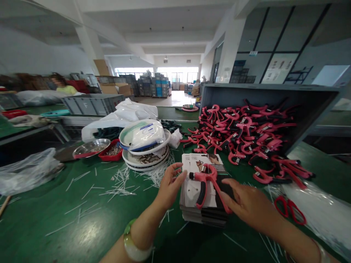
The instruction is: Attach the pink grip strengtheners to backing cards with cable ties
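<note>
A red and black hand grip strengthener (207, 179) with a metal spring lies on top of a stack of printed cards (189, 199). My left hand (170, 182) is at the stack's left edge, its fingers curved and apart with nothing between them. On the other side, my right hand (245, 199) reaches over the stack's right part. Its thumb is by the strengthener's red handle, and its fingers are spread from the thumb over the dark part of the card. Whether the right thumb presses on the handle is hard to tell.
A grey crate (309, 113) on its side spills many grip strengtheners (241, 131). Red scissors (290, 210) lie near plastic bags (318, 208) at right. White ties (120, 184), stacked plates (128, 162), a red tray (111, 151) and a metal bowl (91, 147) are at left. A person (64, 86) is far left.
</note>
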Motion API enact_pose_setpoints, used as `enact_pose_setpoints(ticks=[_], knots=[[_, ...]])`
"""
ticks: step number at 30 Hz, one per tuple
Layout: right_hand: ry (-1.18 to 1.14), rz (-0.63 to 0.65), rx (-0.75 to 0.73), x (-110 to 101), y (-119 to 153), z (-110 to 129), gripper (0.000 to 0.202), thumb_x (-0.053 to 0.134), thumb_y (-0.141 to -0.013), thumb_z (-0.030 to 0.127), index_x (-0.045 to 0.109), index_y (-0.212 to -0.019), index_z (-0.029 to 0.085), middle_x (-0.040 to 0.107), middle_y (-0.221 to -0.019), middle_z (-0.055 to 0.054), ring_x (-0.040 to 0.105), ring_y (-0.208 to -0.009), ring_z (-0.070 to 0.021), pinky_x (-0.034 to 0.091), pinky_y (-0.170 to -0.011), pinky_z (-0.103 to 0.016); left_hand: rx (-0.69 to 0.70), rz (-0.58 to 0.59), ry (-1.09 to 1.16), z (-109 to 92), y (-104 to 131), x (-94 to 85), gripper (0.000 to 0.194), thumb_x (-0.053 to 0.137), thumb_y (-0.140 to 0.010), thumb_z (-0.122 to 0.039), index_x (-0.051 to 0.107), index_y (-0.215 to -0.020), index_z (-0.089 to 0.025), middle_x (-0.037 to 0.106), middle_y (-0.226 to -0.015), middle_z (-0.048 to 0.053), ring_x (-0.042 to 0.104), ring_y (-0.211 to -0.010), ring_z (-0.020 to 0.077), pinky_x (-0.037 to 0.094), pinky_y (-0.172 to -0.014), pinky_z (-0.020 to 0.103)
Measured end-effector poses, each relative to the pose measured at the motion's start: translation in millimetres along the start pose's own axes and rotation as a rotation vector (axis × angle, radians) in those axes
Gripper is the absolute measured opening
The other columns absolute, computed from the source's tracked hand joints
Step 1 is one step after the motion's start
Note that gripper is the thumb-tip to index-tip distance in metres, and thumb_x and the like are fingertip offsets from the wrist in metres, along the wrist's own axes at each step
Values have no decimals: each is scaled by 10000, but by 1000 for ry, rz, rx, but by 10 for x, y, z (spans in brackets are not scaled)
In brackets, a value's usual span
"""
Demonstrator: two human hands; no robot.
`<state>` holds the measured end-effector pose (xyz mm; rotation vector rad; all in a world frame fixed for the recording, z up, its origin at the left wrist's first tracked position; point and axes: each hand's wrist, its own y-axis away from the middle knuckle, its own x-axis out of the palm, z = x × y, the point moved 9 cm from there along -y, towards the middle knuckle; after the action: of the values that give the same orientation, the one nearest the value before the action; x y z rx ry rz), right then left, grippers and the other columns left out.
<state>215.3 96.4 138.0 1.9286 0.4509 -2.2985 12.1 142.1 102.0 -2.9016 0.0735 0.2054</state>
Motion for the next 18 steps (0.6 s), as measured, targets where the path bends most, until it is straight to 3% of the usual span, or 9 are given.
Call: enact_pose_setpoints(ticks=[3, 7, 9, 13, 18], knots=[[12, -13, -89, -101, -126, 46, 352, 435, -856, 370, 612, -1121, 218, 686, -864, -70, 649, -752, -210, 455, -617, -291, -65, 155, 25, -187, -370, 105, 387, 527, -831, -439, 611, -1072, -148, 659, -1081, 95, 597, -1015, 214, 448, -913, 354], [99, 90, -205, -51, -284, 263, 299, 495, -758, 189, 677, -989, 246, 666, -913, -65, 628, -839, -216, 462, -704, -306, -73, 410, -350, -246, -828, 517, 351, 630, -750, -382, 686, -983, -125, 696, -980, 73, 625, -902, 207, 467, -826, 308], [168, 151, -224, 11, -327, 339, 285, 521, -706, 154, 690, -925, 221, 661, -931, -85, 623, -861, -229, 460, -698, -302, -55, 460, -433, -196, -965, 717, 354, 724, -652, -384, 716, -923, -157, 709, -911, 35, 625, -864, 204, 465, -793, 280], [240, 232, -345, 102, -345, 453, 262, 526, -715, 155, 687, -920, 182, 657, -927, -106, 629, -839, -237, 459, -661, -296, 134, 571, -569, -146, -967, 1051, 284, 691, -681, -459, 737, -872, -253, 716, -873, -29, 618, -841, 161, 444, -765, 216], [347, 204, -629, 177, -361, 579, 256, 511, -770, 104, 658, -977, 139, 672, -882, -101, 644, -763, -233, 446, -611, -302, 232, 554, -615, -92, -875, 1058, 293, 562, -797, -485, 737, -892, -270, 723, -877, -28, 621, -809, 145, 444, -739, 204]])
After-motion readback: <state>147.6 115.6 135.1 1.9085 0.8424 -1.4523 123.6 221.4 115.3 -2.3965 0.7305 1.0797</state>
